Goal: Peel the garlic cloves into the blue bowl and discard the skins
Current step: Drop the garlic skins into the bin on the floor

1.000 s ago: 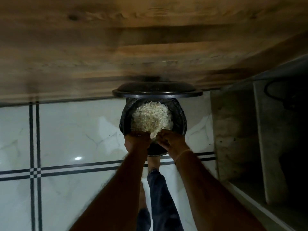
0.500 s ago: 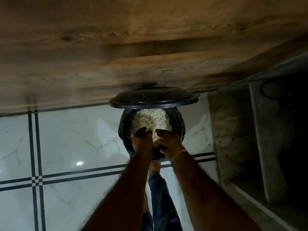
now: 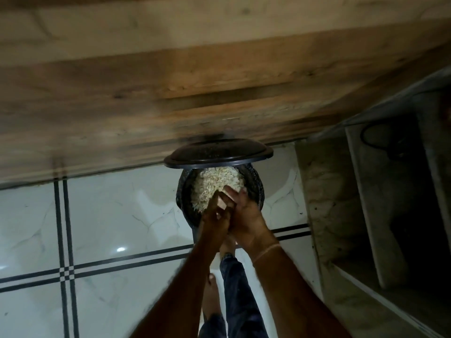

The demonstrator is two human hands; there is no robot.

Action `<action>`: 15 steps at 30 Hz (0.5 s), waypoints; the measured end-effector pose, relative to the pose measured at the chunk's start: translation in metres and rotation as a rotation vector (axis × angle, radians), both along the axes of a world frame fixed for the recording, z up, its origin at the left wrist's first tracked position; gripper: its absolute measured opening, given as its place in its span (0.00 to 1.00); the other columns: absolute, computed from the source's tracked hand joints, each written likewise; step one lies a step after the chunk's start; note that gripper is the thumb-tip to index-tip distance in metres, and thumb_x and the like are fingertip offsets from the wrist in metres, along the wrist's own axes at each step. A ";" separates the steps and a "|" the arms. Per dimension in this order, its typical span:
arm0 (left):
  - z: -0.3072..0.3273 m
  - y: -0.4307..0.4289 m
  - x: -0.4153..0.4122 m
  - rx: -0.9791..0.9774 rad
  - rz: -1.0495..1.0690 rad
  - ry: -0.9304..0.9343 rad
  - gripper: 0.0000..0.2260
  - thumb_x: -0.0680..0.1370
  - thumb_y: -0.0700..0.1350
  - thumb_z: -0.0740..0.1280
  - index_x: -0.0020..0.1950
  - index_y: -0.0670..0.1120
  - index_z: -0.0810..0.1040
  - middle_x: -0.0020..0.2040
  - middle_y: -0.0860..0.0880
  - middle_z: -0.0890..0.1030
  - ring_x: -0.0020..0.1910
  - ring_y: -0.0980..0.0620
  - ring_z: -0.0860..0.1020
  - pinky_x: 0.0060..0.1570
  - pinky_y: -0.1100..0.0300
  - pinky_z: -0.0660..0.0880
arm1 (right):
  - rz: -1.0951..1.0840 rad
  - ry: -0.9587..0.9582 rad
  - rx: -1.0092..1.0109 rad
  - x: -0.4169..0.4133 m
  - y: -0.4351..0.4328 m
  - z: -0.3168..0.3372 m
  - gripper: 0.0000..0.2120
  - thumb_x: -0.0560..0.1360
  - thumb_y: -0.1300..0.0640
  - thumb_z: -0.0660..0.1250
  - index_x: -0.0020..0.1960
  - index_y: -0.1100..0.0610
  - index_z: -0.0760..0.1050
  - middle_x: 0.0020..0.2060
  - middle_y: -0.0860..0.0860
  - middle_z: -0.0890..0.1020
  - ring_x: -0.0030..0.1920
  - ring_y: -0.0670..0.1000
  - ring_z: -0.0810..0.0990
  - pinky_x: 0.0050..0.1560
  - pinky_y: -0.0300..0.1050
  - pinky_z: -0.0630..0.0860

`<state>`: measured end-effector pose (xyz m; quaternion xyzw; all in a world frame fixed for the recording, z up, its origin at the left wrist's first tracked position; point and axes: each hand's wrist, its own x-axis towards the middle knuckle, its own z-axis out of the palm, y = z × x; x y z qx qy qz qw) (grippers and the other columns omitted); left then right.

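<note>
A black bin (image 3: 256,191) stands on the floor with its lid (image 3: 218,152) raised. Inside it lies a heap of pale garlic skins (image 3: 214,184). Directly above the heap, my left hand (image 3: 214,220) and my right hand (image 3: 246,213) are pressed against each other. The right hand's fingers lie straight across the left, and neither hand grips anything that I can see. Neither the blue bowl nor any garlic clove is in view.
A wooden cabinet front (image 3: 170,81) rises just behind the bin. White marble floor tiles (image 3: 97,215) with black lines spread to the left. On the right is a dark stone shelf unit (image 3: 366,215). My leg in dark trousers (image 3: 236,289) and my bare feet are below the hands.
My hands were apart and curled above the skins; now they have come together over the bin, palm against palm. The view has shifted slightly.
</note>
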<state>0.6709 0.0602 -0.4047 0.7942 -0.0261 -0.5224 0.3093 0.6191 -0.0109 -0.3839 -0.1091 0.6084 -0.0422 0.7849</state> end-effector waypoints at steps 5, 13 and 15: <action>0.080 0.026 0.001 0.063 -0.284 -0.242 0.28 0.82 0.56 0.67 0.81 0.53 0.65 0.80 0.45 0.68 0.77 0.41 0.69 0.74 0.46 0.68 | 0.133 -0.007 -0.326 -0.048 0.009 0.100 0.17 0.86 0.50 0.59 0.69 0.55 0.77 0.59 0.51 0.84 0.57 0.45 0.82 0.44 0.33 0.79; 0.290 0.066 -0.089 -0.214 -0.636 -0.463 0.20 0.83 0.51 0.67 0.75 0.50 0.74 0.73 0.47 0.76 0.70 0.45 0.75 0.70 0.49 0.72 | 0.176 0.194 -0.758 -0.177 0.085 0.275 0.11 0.86 0.52 0.62 0.60 0.50 0.82 0.52 0.40 0.84 0.54 0.39 0.82 0.46 0.27 0.76; 0.323 0.077 -0.126 -0.306 -0.722 -0.465 0.20 0.82 0.52 0.69 0.74 0.53 0.75 0.70 0.49 0.78 0.68 0.47 0.77 0.68 0.47 0.75 | 0.211 0.257 -0.874 -0.219 0.108 0.309 0.13 0.85 0.46 0.61 0.62 0.47 0.81 0.55 0.39 0.84 0.59 0.37 0.81 0.57 0.32 0.76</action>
